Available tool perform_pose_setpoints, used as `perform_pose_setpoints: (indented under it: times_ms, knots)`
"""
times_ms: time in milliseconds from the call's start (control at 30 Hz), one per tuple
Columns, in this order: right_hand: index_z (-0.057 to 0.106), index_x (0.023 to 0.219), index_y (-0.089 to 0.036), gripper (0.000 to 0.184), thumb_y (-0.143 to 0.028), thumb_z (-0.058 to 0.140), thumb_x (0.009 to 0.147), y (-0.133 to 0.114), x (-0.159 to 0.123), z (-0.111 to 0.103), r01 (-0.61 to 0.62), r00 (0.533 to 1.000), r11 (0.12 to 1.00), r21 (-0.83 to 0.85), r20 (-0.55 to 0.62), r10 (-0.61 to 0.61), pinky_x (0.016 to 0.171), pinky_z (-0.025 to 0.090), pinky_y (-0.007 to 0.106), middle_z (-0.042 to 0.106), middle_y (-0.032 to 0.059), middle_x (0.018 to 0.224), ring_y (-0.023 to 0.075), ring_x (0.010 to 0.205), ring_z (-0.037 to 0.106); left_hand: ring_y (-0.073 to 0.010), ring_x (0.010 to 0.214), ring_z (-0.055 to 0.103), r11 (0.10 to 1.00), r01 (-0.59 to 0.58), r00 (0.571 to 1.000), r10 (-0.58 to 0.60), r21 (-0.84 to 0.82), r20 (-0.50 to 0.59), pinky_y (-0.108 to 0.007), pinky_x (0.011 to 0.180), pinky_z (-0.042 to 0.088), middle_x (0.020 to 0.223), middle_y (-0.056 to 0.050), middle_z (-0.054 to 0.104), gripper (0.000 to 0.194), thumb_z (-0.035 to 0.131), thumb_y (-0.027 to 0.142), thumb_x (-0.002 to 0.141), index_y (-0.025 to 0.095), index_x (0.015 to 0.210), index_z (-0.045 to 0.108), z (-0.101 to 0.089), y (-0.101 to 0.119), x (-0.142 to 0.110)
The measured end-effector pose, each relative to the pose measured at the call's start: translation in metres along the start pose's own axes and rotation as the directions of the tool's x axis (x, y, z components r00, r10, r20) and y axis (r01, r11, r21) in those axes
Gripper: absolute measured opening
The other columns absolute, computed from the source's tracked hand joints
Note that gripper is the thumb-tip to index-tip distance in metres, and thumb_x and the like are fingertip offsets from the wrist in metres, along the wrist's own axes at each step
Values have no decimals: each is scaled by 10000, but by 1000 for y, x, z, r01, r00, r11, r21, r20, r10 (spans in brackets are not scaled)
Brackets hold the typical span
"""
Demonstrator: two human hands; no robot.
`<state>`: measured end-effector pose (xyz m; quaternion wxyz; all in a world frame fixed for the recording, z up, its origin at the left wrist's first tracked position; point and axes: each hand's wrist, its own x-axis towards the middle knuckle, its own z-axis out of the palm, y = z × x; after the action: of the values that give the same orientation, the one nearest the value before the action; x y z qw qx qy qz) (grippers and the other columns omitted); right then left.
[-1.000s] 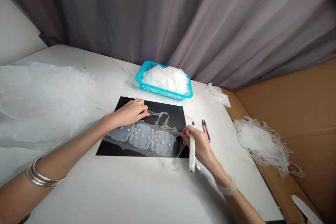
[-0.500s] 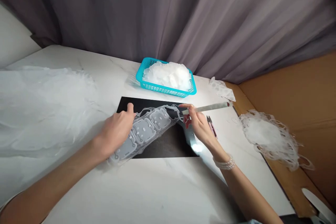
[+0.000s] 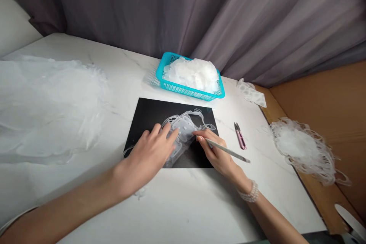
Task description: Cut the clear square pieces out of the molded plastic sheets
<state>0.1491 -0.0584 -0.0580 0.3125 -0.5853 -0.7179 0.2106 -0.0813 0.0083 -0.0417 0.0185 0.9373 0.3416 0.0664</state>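
A translucent moulded sheet point(image 3: 183, 127) with rounded panels and small holes lies at a slant on a black mat point(image 3: 148, 112). Thin stringy edging trails loose around its far end. My left hand point(image 3: 156, 146) rests over the sheet's near part with fingers spread, hiding some of it. Pen-like in my right hand point(image 3: 214, 150) is a slim pair of metal tweezers point(image 3: 230, 152), its back end pointing right. Its tip is covered by my fingers, which are at the right edge of the sheet.
Behind the mat stands a turquoise basket point(image 3: 188, 91) heaped with translucent pieces. Pink-handled thread snips point(image 3: 240, 137) lie to the right, near a tangle of clear trimmings point(image 3: 303, 150). A big pile of translucent sheets point(image 3: 48, 110) covers the left. A whitish scrap point(image 3: 251, 93) lies at back right.
The sheet, lifted and tilted before, now lies lower on the mat. My left hand has moved right and flattened over it; my right hand has lowered, turning the tweezers' back end downward.
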Motion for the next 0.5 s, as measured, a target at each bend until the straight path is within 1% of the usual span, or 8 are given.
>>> perform_pose_setpoints:
  times_ms: [67,133,200,267,333,367,433,500]
  knots:
    - [615,1146,-227,225,-235,428,1020,3,-5,-3,9,1000,999,-33,-5,-9,748,484,318,632,59,976,174,837,601,-286,1019,575,991,80,997,-81,-108,-7,-385,769,500,1170,-153,615,344,334,241,1014,163,1283,533,-5,-12,20]
    - [611,1144,-224,221,-229,428,1020,4,-5,-5,22,999,999,-38,-27,-23,735,485,317,633,58,956,172,823,599,-300,1112,552,952,162,987,-162,-261,23,-387,817,492,1161,-155,626,330,381,252,997,134,1262,539,-4,-25,45]
    - [608,1149,-223,224,-226,425,1021,4,-4,-5,18,999,999,-31,-37,-19,736,489,317,636,60,952,171,825,601,-271,1084,588,931,154,988,-140,-331,65,-351,810,494,1110,-116,665,287,467,265,956,153,1192,587,3,-35,68]
    - [608,1152,-222,225,-225,424,1022,3,-2,-4,11,999,1000,-21,-41,-12,736,491,315,640,59,951,168,830,605,-231,935,647,922,146,988,-116,-358,103,-307,736,494,966,-71,704,188,531,248,903,179,1022,659,11,-42,84]
    - [610,1146,-219,227,-228,419,1024,2,-1,-4,5,999,1000,-16,-51,-6,727,493,312,643,56,939,165,824,608,-204,792,663,917,173,983,-139,-359,119,-287,670,481,839,-53,708,140,541,222,875,186,874,676,16,-48,91]
    - [612,1139,-217,226,-232,417,1025,2,-1,-3,4,998,1000,-17,-60,-5,718,494,312,644,53,925,163,813,609,-199,759,663,916,200,979,-171,-348,113,-288,660,477,812,-56,706,154,524,212,879,183,854,673,16,-51,92]
    - [615,1124,-212,224,-245,415,1026,2,-1,-3,0,997,1000,-24,-73,-1,704,498,314,645,52,900,164,789,609,-214,780,670,914,275,961,-265,-300,73,-307,684,480,859,-86,711,202,460,202,911,164,931,658,12,-57,87]
    - [618,1114,-210,224,-261,419,1025,3,-2,-3,-12,997,999,-29,-78,10,702,504,322,650,56,895,169,779,612,-251,818,673,905,360,931,-365,-227,19,-345,704,483,902,-131,703,260,386,190,938,127,1049,613,5,-62,80]
